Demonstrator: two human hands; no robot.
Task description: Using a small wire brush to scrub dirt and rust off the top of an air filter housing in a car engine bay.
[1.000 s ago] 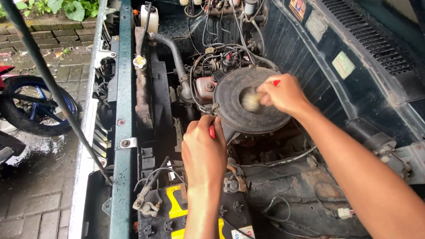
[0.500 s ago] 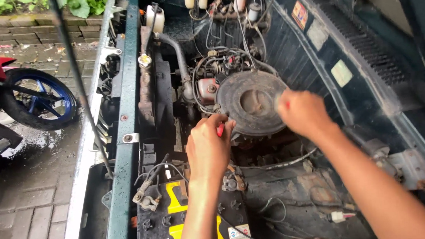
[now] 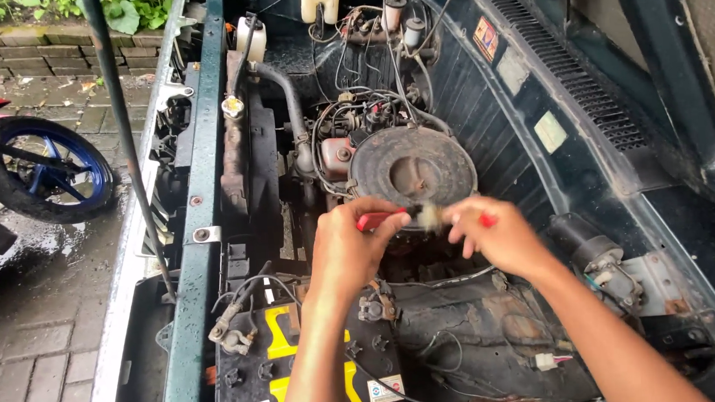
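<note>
Both my hands meet at the near edge of the round, dusty air cleaner lid (image 3: 411,170) in the open engine bay. My left hand (image 3: 350,250) grips a red-handled tool (image 3: 379,219) that points right. My right hand (image 3: 498,236) is closed on a small red-handled brush (image 3: 487,219). A blurred tuft of pale bristles (image 3: 429,215) sits between the two hands, just in front of the lid. I cannot tell which handle the tuft belongs to. Both forearms reach in from the bottom of the view.
A black and yellow battery (image 3: 301,367) with cable clamps lies under my left forearm. The radiator (image 3: 241,150) and a hose stand left of the engine. The bonnet prop rod (image 3: 125,131) slants at far left. A motorbike wheel (image 3: 42,177) stands on the wet paving.
My right hand has come off the top of the air cleaner lid and moved down and towards me to meet my left hand. The left hand stayed near the lid's front edge.
</note>
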